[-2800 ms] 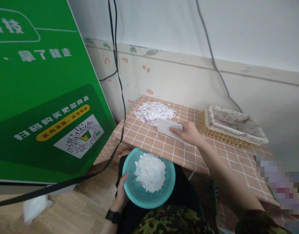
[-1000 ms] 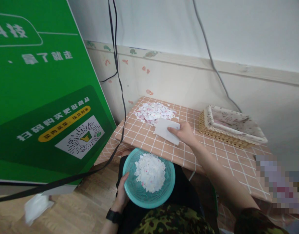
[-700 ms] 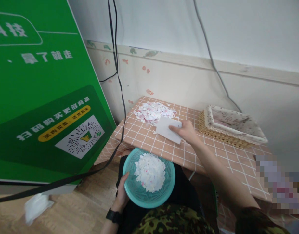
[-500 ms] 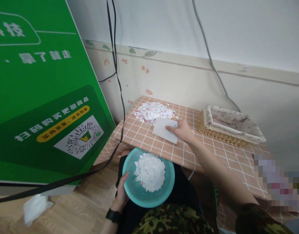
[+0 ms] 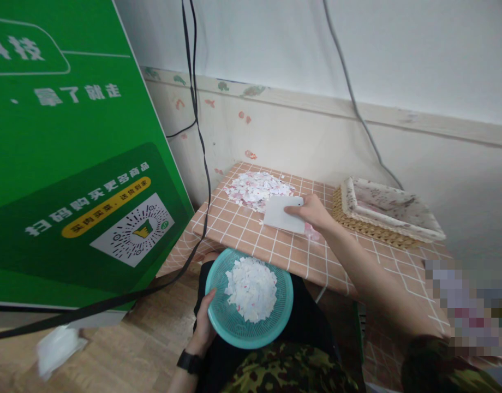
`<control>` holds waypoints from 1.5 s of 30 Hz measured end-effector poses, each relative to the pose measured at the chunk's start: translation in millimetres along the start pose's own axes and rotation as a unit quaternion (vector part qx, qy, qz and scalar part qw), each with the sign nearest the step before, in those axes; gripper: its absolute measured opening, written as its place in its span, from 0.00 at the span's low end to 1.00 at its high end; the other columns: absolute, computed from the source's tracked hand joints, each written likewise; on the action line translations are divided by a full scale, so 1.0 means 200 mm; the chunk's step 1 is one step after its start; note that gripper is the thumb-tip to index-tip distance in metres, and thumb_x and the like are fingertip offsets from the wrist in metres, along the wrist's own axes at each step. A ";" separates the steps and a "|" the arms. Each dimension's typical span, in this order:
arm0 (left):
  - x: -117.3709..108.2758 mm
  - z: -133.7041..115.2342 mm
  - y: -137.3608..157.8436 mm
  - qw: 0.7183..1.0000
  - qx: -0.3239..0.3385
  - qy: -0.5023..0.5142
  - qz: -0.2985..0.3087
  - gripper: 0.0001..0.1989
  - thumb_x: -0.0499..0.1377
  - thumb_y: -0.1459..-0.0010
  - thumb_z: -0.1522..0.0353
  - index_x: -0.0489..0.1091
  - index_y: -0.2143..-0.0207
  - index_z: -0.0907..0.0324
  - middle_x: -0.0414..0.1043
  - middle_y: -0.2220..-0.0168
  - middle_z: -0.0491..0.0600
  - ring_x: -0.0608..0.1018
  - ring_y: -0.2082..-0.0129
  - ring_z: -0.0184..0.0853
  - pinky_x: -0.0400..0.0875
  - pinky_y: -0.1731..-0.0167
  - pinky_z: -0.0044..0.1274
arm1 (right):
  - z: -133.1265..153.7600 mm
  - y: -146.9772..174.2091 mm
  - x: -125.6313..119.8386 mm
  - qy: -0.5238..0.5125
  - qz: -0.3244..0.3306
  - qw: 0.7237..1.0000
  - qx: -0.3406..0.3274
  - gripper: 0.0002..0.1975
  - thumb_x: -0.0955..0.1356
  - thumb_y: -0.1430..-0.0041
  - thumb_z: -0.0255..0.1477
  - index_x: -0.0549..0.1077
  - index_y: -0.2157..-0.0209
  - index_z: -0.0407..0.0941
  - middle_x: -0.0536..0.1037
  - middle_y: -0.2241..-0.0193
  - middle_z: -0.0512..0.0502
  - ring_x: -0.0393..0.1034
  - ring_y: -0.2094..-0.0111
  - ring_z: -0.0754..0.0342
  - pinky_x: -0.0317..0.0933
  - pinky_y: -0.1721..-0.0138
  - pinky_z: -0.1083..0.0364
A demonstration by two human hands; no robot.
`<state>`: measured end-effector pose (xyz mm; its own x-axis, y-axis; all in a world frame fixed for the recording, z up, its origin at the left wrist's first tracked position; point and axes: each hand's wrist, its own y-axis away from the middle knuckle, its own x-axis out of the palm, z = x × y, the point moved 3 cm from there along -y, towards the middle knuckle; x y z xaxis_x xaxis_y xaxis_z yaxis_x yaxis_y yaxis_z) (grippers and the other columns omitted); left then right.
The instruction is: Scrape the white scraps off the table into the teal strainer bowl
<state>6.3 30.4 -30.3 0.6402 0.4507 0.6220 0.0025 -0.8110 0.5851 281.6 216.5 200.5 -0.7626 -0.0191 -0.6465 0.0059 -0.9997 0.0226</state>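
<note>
The green panel (image 5: pixel 71 125) stands to my left, its face printed with white characters and a square code. The table (image 5: pixel 222 224), covered in brown cloth with a white grid, is positioned against the wall (image 5: pixel 275 136). A woven basket (image 5: pixel 369 226) with a printed fabric liner rests at the table's wall side. A teal colander (image 5: pixel 251 339) is located over the person's lap, at the near edge of the table. The paper heap (image 5: pixel 259 186), white with pinkish pieces, lies on the far left part of the tabletop; the paper scraps (image 5: pixel 251 289) occupy the colander. Left hand (image 5: pixel 204 322): closed on the colander's rim. Right hand (image 5: pixel 315 212): gripping a flat white plate (image 5: pixel 281 214), tilted, just beside the heap; contact cannot be determined.
</note>
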 end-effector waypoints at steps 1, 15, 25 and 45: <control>0.00 0.00 0.00 1.000 -0.001 -0.001 0.000 0.14 0.61 0.52 0.63 0.77 0.65 0.64 0.80 0.67 0.53 0.79 0.67 0.42 0.69 0.57 0.33 | 0.01 0.00 -0.02 0.023 -0.001 1.000 -0.011 0.09 0.68 0.58 0.31 0.71 0.79 0.38 0.71 0.81 0.46 0.63 0.81 0.58 0.54 0.82 0.59; 0.01 -0.01 0.00 1.000 0.011 -0.008 0.003 0.15 0.62 0.53 0.63 0.76 0.65 0.64 0.80 0.67 0.54 0.79 0.64 0.46 0.69 0.57 0.37 | 0.06 -0.05 -0.04 0.062 0.035 0.997 -0.031 0.09 0.68 0.59 0.30 0.73 0.77 0.37 0.71 0.79 0.45 0.65 0.78 0.56 0.57 0.79 0.58; 0.03 -0.01 0.01 1.000 0.001 -0.009 -0.002 0.14 0.62 0.53 0.64 0.76 0.66 0.64 0.80 0.69 0.53 0.79 0.68 0.43 0.71 0.59 0.35 | 0.05 -0.29 0.00 -0.009 0.105 0.992 0.064 0.07 0.71 0.63 0.24 0.72 0.77 0.38 0.74 0.78 0.39 0.69 0.76 0.50 0.61 0.81 0.56; 0.02 -0.01 0.01 1.000 0.013 -0.015 -0.007 0.14 0.63 0.54 0.64 0.76 0.67 0.63 0.80 0.69 0.52 0.79 0.68 0.43 0.70 0.59 0.35 | 0.07 -0.22 -0.06 0.003 0.086 0.996 0.016 0.07 0.70 0.60 0.27 0.73 0.77 0.37 0.74 0.78 0.41 0.66 0.79 0.54 0.56 0.83 0.58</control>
<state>7.2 31.6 -26.2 0.6621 0.4508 0.5987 0.0313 -0.8148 0.5789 280.6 259.9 217.8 -0.7489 -0.1893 -0.6351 0.1146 -0.9809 0.1573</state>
